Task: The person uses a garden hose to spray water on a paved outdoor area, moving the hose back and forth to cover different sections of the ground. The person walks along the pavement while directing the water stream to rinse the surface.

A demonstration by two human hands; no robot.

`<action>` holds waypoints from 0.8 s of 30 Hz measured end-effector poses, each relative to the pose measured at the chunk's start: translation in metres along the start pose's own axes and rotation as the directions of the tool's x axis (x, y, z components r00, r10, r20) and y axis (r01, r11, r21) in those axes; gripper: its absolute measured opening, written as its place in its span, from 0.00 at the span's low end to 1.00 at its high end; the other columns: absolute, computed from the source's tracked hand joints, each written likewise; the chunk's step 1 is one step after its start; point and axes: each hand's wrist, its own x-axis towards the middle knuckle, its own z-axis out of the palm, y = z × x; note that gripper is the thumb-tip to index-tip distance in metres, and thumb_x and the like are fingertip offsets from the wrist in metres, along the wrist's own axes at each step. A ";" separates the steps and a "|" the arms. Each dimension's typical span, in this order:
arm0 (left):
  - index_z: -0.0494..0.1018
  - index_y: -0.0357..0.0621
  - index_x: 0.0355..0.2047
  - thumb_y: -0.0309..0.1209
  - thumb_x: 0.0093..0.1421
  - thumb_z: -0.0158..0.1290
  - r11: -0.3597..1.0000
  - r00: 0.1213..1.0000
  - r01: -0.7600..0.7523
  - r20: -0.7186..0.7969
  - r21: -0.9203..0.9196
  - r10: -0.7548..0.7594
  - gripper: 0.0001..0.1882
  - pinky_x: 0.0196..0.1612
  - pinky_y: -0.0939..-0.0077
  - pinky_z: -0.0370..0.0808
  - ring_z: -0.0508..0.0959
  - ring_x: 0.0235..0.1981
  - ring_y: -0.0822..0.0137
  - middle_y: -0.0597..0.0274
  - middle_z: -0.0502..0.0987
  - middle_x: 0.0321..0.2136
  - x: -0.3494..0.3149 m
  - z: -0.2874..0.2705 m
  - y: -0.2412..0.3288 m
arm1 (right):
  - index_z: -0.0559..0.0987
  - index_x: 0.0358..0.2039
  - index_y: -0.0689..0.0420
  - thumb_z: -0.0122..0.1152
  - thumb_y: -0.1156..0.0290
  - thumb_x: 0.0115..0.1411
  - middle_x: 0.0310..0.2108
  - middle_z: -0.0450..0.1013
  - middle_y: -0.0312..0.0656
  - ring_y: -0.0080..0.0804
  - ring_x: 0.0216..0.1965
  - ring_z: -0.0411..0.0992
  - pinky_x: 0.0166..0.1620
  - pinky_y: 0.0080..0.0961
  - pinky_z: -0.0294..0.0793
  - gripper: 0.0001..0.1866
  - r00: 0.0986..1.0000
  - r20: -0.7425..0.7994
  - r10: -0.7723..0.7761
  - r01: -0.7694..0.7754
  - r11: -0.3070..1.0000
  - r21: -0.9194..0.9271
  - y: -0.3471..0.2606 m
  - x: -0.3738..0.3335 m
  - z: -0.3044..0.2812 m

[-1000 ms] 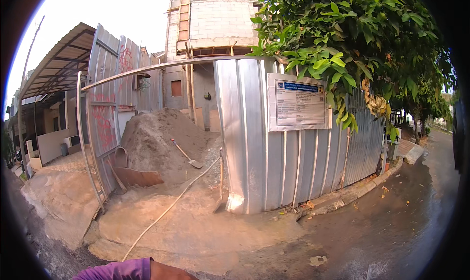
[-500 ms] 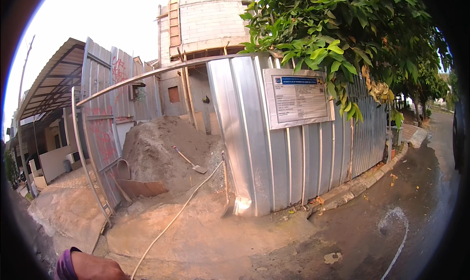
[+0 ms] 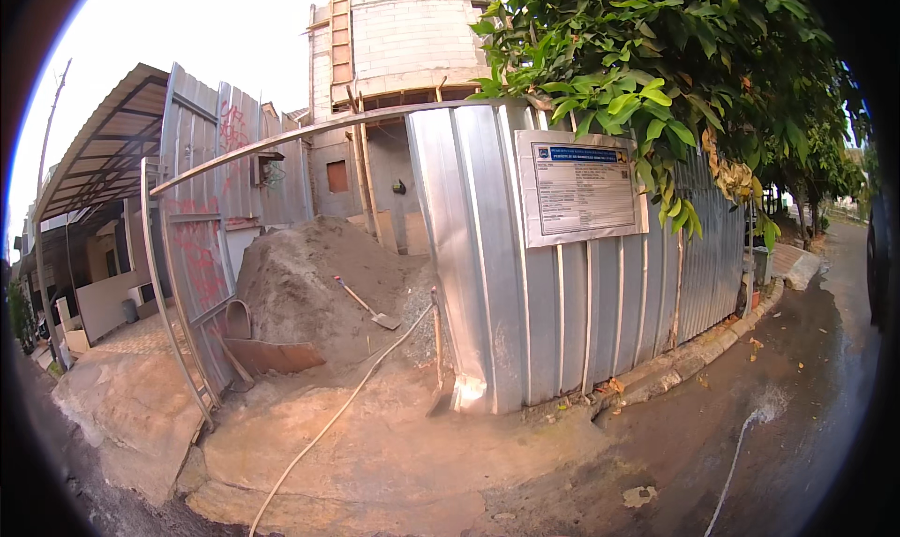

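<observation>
Left of centre we see a shovel (image 3: 385,321) on a sand pile (image 3: 300,274), a hose (image 3: 323,431) before it (lower left), and right of them a fence (image 3: 548,340) bearing a signboard (image 3: 583,188).

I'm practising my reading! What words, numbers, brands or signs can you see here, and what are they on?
White sign on the grey metal fence: there is a printed heading on a blue band, which I won't copy out; the lines below are too small to read.
Tall metal panels at the left: red scrawls, too unclear to read.
I can make out no other writing.
</observation>
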 end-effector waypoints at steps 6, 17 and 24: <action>0.67 0.35 0.60 0.36 0.70 0.50 0.970 0.963 -0.225 -0.174 -0.088 0.207 0.22 0.37 0.71 0.77 0.80 0.37 0.69 0.47 0.77 0.47 -0.017 0.002 -0.018 | 0.79 0.51 0.55 0.55 0.49 0.66 0.45 0.79 0.49 0.46 0.48 0.77 0.45 0.43 0.76 0.24 0.996 -0.065 0.067 -0.072 0.994 -0.081 0.058 0.022 -0.036; 0.66 0.37 0.61 0.37 0.71 0.49 0.918 0.898 -0.383 -0.277 -0.105 0.342 0.23 0.39 0.68 0.78 0.81 0.38 0.66 0.45 0.76 0.49 -0.043 0.013 -0.019 | 0.78 0.51 0.57 0.53 0.51 0.66 0.43 0.79 0.52 0.50 0.46 0.77 0.46 0.46 0.76 0.24 0.994 -0.108 0.014 -0.026 0.994 -0.109 0.041 0.014 -0.030; 0.65 0.38 0.62 0.38 0.71 0.49 0.894 0.874 -0.433 -0.297 -0.114 0.386 0.24 0.40 0.67 0.78 0.81 0.39 0.64 0.44 0.75 0.50 -0.050 0.017 -0.024 | 0.77 0.50 0.59 0.52 0.52 0.66 0.42 0.79 0.54 0.52 0.45 0.77 0.46 0.47 0.76 0.23 0.995 -0.099 -0.017 0.005 0.993 -0.122 0.020 -0.008 -0.034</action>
